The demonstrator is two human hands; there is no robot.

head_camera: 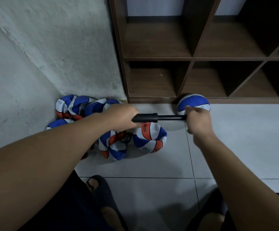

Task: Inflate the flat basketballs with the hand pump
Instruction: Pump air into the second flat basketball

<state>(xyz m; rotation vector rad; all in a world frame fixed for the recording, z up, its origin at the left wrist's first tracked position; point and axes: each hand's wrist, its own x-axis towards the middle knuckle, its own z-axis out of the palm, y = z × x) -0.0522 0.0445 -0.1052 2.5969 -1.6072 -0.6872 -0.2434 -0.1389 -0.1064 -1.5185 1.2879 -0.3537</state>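
Clearly the hand pump (pixel 158 117) is mid-stroke: it lies level across the centre of the frame, its thicker barrel to the left and its thinner rod drawn out to the right. The left hand (pixel 122 116) is wrapped around the barrel's left end, fingers clenched on it, and the right hand (pixel 198 120) is fisted around the handle at the rod's far end.

Just below the barrel sits a part-filled basketball (pixel 149 138), still dented, which looks like the one being pumped. A dark hose (pixel 124 138) seems to run down beside it, though where the needle enters is hidden, so I cannot tell if it is seated.

To pump well, the left hand should hold the barrel steady, so the needle is not levered sideways, while the right drives the rod straight along the barrel's line in full strokes. Any tilt risks bending the rod or pulling the needle loose.

A crumpled heap of flat balls (pixel 78 105) lies at centre left in the corner of the wall (pixel 52 47), and another flat one (pixel 113 147) rests beside the dented ball. One round, firm-looking ball (pixel 195 101) sits right of centre against the foot of the wooden shelf unit (pixel 192 59) on the tiled floor (pixel 243 139).
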